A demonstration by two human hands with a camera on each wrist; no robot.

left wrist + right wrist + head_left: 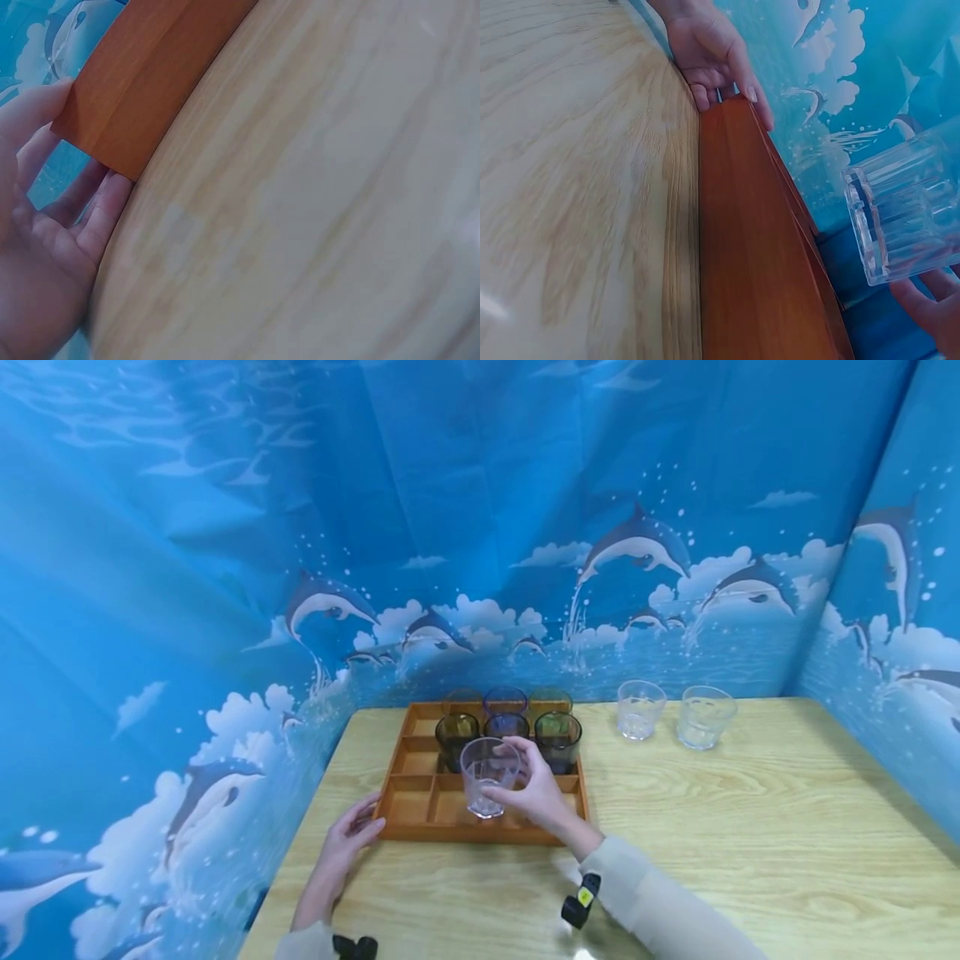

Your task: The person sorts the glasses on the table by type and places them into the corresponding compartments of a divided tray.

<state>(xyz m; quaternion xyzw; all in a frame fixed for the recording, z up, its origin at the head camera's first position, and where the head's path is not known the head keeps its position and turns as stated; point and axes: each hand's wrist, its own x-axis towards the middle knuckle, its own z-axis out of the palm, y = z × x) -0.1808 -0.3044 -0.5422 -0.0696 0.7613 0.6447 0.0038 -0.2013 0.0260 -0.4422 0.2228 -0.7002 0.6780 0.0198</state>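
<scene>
In the head view, my right hand (536, 789) pinches a clear faceted glass (487, 781) between thumb and fingers, holding it over the front row of a wooden compartment tray (405, 833). The right wrist view shows the base of this glass (904, 206) with fingertips against it. My left hand (348, 843) holds the tray's front left corner, its thumb at the top edge and the other fingers along the side. That corner (124, 112) shows close up in the left wrist view. Tinted glasses, among them a brown one (450, 747) and a green one (558, 747), stand in the tray behind the clear glass.
Two more clear glasses, a left one (637, 714) and a right one (703, 722), stand on the wood-grain table (750, 827) to the right of the tray. A blue dolphin-print sheet (480, 527) hangs behind the table and along its sides.
</scene>
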